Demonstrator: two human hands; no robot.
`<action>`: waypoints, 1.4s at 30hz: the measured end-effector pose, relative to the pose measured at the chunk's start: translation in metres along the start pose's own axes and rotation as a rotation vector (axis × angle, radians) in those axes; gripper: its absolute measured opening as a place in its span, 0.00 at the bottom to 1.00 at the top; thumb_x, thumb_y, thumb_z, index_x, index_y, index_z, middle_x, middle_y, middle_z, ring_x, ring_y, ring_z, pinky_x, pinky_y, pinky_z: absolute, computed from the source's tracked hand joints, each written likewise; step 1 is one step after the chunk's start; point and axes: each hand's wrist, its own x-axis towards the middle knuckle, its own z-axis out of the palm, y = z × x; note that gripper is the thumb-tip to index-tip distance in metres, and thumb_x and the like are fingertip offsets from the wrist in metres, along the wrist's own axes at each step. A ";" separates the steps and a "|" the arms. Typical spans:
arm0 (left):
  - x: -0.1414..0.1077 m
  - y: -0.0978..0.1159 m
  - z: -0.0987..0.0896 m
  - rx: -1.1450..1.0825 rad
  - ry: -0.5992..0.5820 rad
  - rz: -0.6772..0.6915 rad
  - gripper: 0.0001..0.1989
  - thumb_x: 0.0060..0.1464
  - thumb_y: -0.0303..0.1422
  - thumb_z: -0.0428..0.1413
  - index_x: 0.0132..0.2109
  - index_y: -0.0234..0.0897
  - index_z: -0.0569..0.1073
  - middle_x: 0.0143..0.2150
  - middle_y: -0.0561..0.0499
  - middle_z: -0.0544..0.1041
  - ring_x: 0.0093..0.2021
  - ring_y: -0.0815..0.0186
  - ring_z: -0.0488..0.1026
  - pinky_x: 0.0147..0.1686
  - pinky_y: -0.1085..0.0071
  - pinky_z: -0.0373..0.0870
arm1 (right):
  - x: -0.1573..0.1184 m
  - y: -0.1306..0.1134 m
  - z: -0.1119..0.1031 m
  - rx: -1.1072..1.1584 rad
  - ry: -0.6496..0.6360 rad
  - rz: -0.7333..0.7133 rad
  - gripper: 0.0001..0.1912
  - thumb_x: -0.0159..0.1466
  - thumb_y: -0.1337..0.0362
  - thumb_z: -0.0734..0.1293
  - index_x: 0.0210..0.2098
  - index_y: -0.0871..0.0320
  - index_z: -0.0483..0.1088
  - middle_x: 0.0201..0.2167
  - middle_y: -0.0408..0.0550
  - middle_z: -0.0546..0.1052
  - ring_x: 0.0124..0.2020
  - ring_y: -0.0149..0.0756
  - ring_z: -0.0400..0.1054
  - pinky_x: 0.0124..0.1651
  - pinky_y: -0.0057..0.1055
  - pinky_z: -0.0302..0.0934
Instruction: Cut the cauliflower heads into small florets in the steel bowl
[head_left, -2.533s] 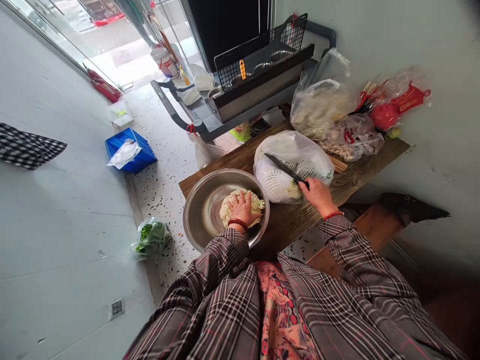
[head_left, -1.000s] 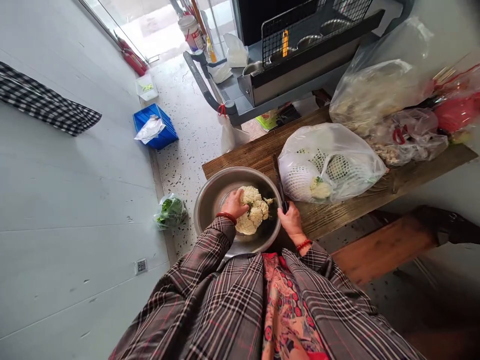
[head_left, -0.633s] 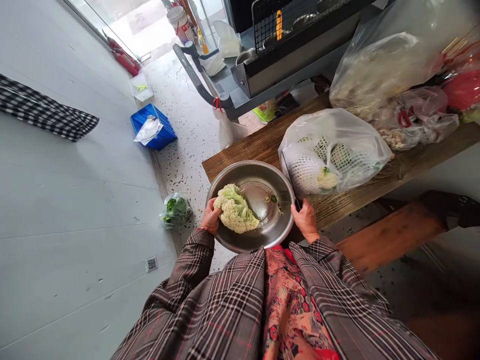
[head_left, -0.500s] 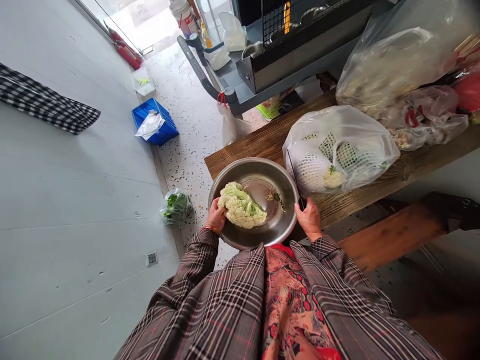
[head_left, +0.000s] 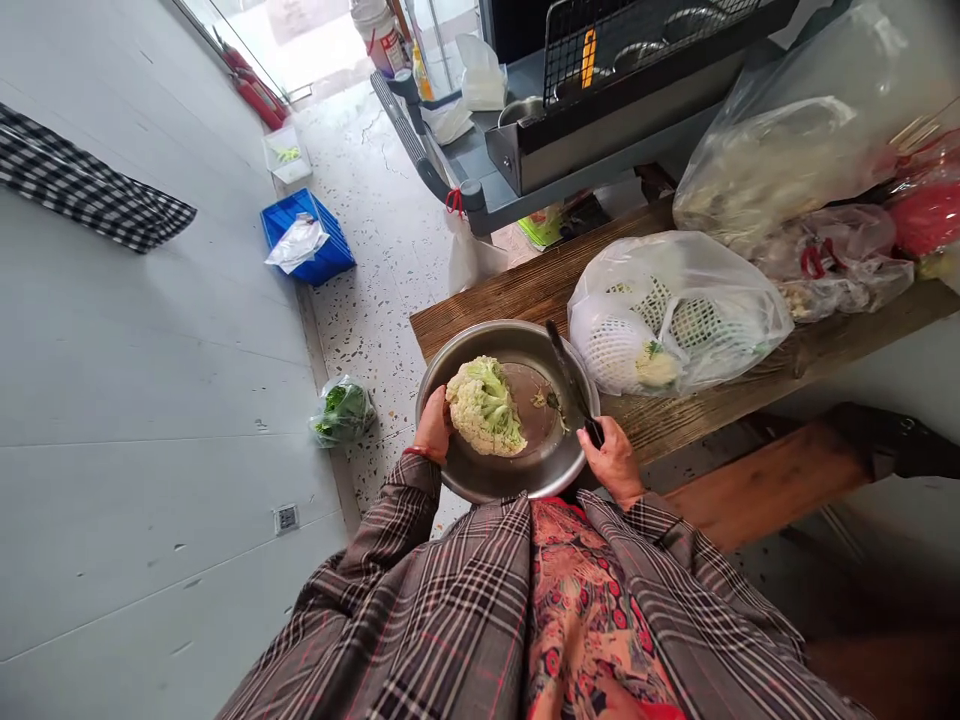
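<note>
A wide metal basin sits at the end of the wooden bench, close to my body. Over its left part, my left hand holds a pale cauliflower by its left side, with green stems facing right. My right hand, at the basin's right rim, is closed round the black handle of a knife. The dark blade points up and left over the basin, apart from the cauliflower. Small leafy scraps lie on the basin floor.
A plastic bag of net-wrapped cauliflowers rests on the wooden bench right of the basin, with more bags behind. Beyond stands a grey cart. On the floor at left are a blue crate and bagged greens.
The knife has swung inward, so its blade now lies over the basin's right part. My left hand has turned the cauliflower more upright, and my right hand has shifted slightly left.
</note>
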 end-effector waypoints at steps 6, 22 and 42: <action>-0.034 -0.013 0.010 0.440 0.213 0.162 0.54 0.40 0.44 0.65 0.69 0.37 0.46 0.70 0.38 0.52 0.69 0.52 0.51 0.66 0.58 0.53 | -0.001 -0.005 0.013 -0.005 -0.055 0.011 0.16 0.66 0.52 0.57 0.41 0.58 0.66 0.37 0.53 0.74 0.39 0.43 0.69 0.45 0.37 0.64; 0.066 0.035 0.029 0.377 -0.150 0.197 0.41 0.38 0.32 0.64 0.62 0.34 0.64 0.59 0.36 0.70 0.56 0.52 0.70 0.57 0.55 0.66 | -0.016 -0.019 -0.010 0.094 -0.128 0.062 0.16 0.64 0.51 0.59 0.39 0.56 0.67 0.30 0.48 0.75 0.30 0.38 0.69 0.38 0.34 0.63; 0.029 0.000 0.028 0.684 0.161 0.298 0.40 0.47 0.36 0.63 0.65 0.41 0.58 0.71 0.42 0.37 0.70 0.47 0.45 0.67 0.57 0.51 | -0.007 -0.066 -0.023 0.325 -0.440 0.155 0.15 0.64 0.49 0.59 0.36 0.54 0.63 0.18 0.39 0.70 0.19 0.35 0.68 0.29 0.31 0.62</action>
